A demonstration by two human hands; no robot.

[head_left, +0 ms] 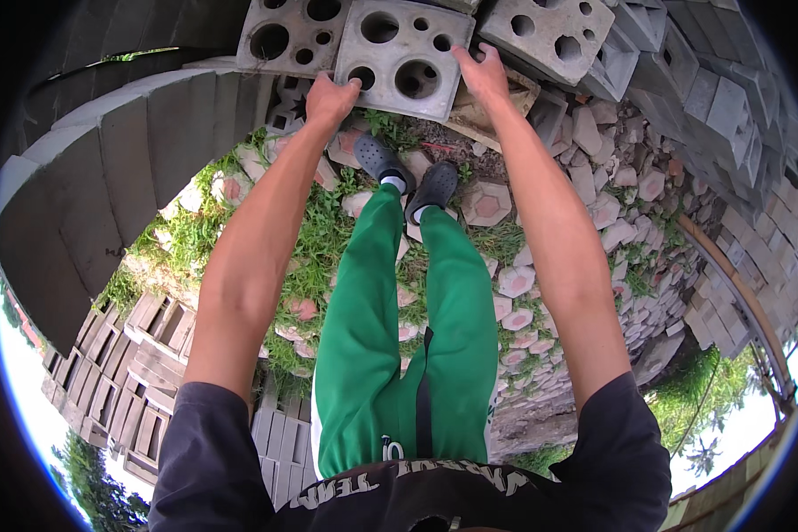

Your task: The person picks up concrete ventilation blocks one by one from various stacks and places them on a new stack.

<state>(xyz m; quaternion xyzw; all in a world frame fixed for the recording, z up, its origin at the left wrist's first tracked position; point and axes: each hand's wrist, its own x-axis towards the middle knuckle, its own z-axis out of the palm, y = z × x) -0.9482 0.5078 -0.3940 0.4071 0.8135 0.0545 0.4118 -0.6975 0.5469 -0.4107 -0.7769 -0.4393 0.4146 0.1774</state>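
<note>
The grey block (390, 55) is in front of the feet, between two similar blocks. Its face with round holes points up to the viewer; this face looks nearly square, so I cannot tell the long axis. The left hand (332, 96) and right hand (481, 73) close on its opposite sides, thumbs on the edges, other fingers partly hidden.

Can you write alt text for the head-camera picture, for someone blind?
A person's left hand and right hand grasp opposite sides of a grey block pierced by round holes. Below are dark clogs, green trousers, hexagonal pavers and grass; stacked grey blocks stand at right.
</note>
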